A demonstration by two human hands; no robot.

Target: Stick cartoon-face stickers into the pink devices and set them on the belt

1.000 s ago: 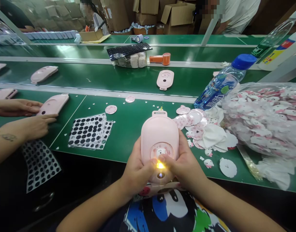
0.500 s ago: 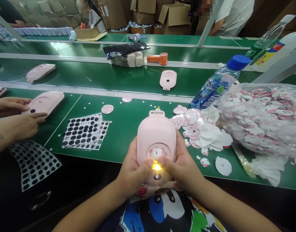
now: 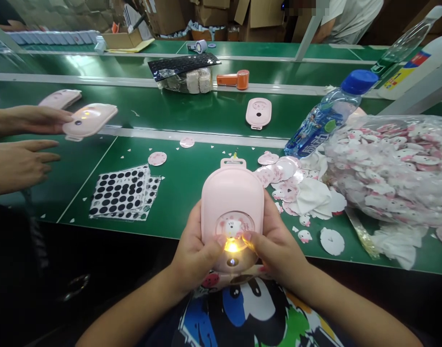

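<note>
Between my two hands is a pink plastic case (image 3: 232, 190), rounded, with a slotted loop at its far end. My left hand (image 3: 193, 248) grips its left side and my right hand (image 3: 278, 238) its right side, fingers wrapped underneath. Both thumbs lie on the round sticker (image 3: 231, 225) with a white cat face, set in the case's circular recess. A yellow glow shines at the recess's lower edge by the thumbtips, above a small dark round spot (image 3: 233, 262). Right of the case lies a pile of loose round stickers (image 3: 284, 171).
Sheets of black dots (image 3: 119, 192) lie to the left. A co-worker's hand (image 3: 44, 119) holds another pink case (image 3: 93, 120); their other hand (image 3: 24, 164) is nearer. A further case (image 3: 258, 113) lies on the green belt. At right are a blue-capped bottle (image 3: 329, 115) and a sticker bag (image 3: 394, 173).
The co-worker at left has lifted a pink case off the table toward the belt, one hand letting go of it. The dotted sheet near them no longer shows. My hands keep the same hold.
</note>
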